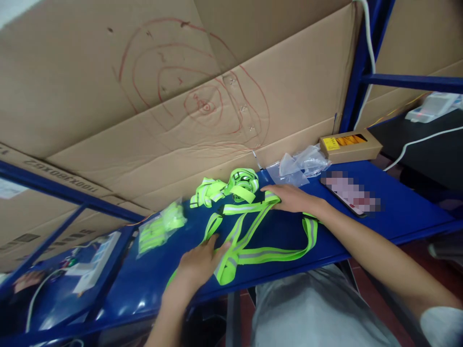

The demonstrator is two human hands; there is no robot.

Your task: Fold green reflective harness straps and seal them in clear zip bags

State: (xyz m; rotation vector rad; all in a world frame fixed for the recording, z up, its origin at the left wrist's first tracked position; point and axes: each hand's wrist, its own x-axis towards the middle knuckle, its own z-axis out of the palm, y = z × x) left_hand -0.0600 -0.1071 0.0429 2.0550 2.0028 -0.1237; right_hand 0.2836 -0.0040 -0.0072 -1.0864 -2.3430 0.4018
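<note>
A neon-green reflective strap vest (249, 231) with grey stripes lies spread in loops on the blue table. My left hand (200, 262) is closed over a strap on its left side, the fingertips partly hidden by the hand. At its upper right, my right hand (291, 197) pinches the vest where straps meet. Just behind the hands are two bundles of similar green straps, one rolled (243, 184) and one folded (208, 192). More green straps sit in a clear plastic bag (162, 226) to the left.
Crumpled clear bags (304, 164) and a brown box with a yellow label (350, 146) stand at the back right. A phone (347, 193) lies on the blue table (401, 202). Cardboard (202, 62) with red rings rises behind. Another person's hand (29, 279) shows at far left.
</note>
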